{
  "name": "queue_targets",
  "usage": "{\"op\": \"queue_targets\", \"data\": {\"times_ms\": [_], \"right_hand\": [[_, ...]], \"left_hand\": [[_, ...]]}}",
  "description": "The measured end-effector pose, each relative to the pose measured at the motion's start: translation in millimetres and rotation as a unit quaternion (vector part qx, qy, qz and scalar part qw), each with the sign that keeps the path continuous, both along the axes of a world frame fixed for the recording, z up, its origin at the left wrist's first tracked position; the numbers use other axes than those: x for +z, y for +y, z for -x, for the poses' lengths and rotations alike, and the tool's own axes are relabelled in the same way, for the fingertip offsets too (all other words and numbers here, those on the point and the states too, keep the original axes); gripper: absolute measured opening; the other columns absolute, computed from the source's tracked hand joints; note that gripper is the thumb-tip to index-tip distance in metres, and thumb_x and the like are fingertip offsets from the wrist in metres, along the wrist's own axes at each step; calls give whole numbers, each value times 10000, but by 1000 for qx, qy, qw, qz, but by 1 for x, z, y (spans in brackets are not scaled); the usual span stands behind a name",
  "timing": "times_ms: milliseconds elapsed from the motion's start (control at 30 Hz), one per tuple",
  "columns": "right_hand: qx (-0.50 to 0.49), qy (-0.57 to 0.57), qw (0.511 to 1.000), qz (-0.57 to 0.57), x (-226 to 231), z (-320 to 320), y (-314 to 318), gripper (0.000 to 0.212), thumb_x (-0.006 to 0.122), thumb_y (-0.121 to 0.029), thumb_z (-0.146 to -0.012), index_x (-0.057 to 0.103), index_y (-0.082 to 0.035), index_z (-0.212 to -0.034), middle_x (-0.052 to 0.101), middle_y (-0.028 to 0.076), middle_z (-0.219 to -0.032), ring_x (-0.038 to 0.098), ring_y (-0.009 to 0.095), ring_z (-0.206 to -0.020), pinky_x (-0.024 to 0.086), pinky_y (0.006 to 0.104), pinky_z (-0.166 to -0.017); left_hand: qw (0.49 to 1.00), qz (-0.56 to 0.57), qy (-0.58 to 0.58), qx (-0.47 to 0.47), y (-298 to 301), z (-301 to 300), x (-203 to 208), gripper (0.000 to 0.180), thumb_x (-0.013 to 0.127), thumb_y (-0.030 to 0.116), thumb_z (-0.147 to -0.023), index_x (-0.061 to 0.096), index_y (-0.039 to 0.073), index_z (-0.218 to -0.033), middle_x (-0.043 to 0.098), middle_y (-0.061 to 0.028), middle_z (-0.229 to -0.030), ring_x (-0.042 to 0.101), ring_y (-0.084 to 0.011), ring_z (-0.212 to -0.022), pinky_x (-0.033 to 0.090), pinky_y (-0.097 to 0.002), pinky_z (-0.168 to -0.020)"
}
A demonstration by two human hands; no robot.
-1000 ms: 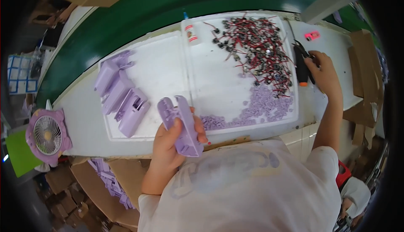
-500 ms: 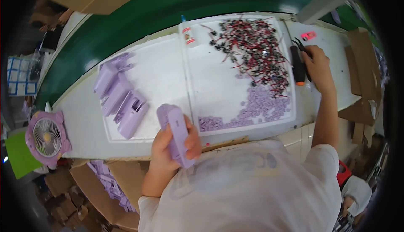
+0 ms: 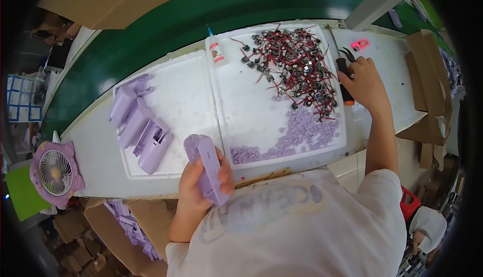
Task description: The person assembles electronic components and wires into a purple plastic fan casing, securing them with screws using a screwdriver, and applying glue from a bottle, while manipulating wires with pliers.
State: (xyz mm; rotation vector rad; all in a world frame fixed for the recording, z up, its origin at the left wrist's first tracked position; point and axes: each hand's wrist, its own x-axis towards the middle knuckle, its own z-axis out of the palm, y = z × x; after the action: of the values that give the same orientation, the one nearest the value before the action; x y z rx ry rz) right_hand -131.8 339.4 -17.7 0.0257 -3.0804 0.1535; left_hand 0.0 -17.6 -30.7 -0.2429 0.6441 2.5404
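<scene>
My left hand (image 3: 190, 186) is wrapped round a hollow light-purple plastic housing (image 3: 205, 169), held tilted above the front edge of the workbench. My right hand (image 3: 366, 83) is closed over a pair of pliers (image 3: 347, 54) on the right of the bench. Their dark curved jaws stick out past my fingers, and my hand hides the handles. Beside my thumb lies a screwdriver (image 3: 344, 76) with a black handle and orange end, partly covered. Several similar purple housings (image 3: 154, 146) rest in a row on the white foam board (image 3: 188, 106) to the left.
On the right foam board (image 3: 241, 111) lie heaped wired circuit parts (image 3: 297, 66), small purple pieces (image 3: 307, 128) and a glue bottle (image 3: 215, 51). A pink object (image 3: 359, 44) sits beyond the pliers. A purple fan (image 3: 55, 172) stands left; cardboard boxes (image 3: 151, 226) flank the bench.
My right thumb has come across toward the screwdriver, and my hand now covers the pliers' handles. The left hand still holds the housing. The whole view has shifted slightly.
</scene>
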Motion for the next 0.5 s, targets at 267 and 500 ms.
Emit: {"op": "queue_targets", "data": {"times_ms": [267, 500], "right_hand": [[11, -83, 880, 467, 38, -28, -21, 241, 639, -123, -776, 540, -9, -964, 552, 41, -790, 499, 109, -663, 384, 255, -574], [379, -123, 817, 417, 57, -52, -65, 435, 692, -12, -632, 611, 26, -1059, 564, 117, -743, 532, 242, -587, 405, 309, -511]], "left_hand": [[1000, -4, 9, -19, -1, 7, 8, 409, 424, 450, -920, 423, 60, -1043, 456, -38, -687, 449, -138, -483, 390, -308, -463], [998, -7, 63, -26, 1, 7, 5, 459, 399, 491, -917, 440, 72, -1100, 469, -28, -711, 453, -130, -489, 392, -300, -469]]}}
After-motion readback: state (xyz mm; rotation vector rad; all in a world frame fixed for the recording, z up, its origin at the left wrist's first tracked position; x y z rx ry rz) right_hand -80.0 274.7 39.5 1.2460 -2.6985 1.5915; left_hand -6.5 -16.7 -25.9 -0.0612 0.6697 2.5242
